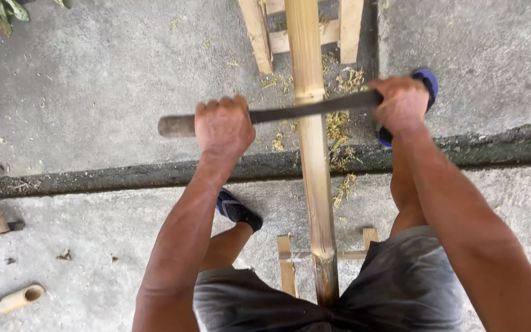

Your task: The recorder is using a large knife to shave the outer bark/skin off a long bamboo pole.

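- A long bamboo pole (312, 154) is laid lengthwise away from the person, held off the concrete floor (93, 104) by a wooden support (290, 270) near the shorts and another wooden frame (278, 37) at the far end.
- A dark blade (314, 109) is set crosswise on top of the pole, just below one of its joints, touching the skin.
- The blade's rounded handle end is gripped by the left hand (222, 126), fingers fully wrapped; a stub of the handle sticks out to the left of the fist.
- The other end of the blade is gripped by the right hand (402, 101), also shut tight around it, to the right of the pole.
- The step in hand is judged to be scraping the pole's skin with a two-handed stroke.
- Pale shavings (339, 129) are scattered on the floor right of the pole, beside the blade.
- For the next stroke, even pressure from both hands and a blade kept square across the pole would be called for; the joint ridge is likely to catch the edge.
- The pole is straddled: one dark sandal (239, 210) is left of it, one blue sandal (426, 80) right of it, behind the right hand.
- Further left of the pole, a short bamboo offcut (7, 302) lies on the floor.
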